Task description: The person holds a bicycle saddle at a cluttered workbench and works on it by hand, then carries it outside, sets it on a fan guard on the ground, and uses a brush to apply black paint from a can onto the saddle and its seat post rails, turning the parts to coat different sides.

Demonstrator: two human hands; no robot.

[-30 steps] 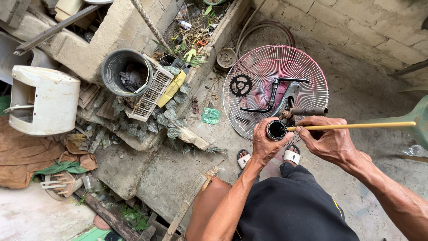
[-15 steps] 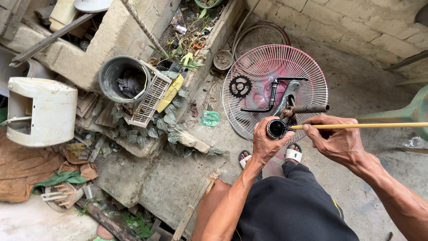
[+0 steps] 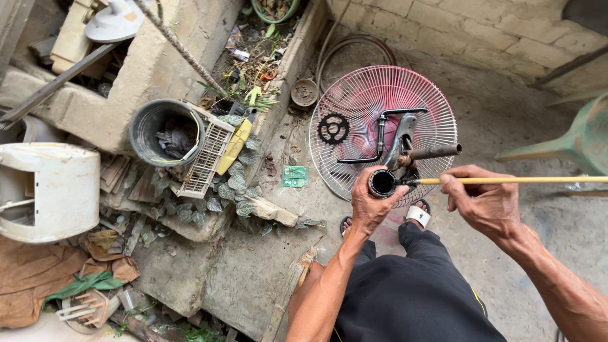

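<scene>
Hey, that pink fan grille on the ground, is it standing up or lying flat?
Lying flat. The pink fan grille shows its full round face to the downward-looking camera, and a black sprocket and a bent metal part rest on its wires.

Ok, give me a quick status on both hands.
Left hand gripping small black can. Right hand holding thin wooden stick, tip at the can. Pink fan grille with metal parts lies below.

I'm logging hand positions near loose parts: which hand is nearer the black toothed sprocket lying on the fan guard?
Left. The left hand, gripping a black tube, sits just below and right of the sprocket. The right hand, holding the yellow stick, is farther right.
</scene>
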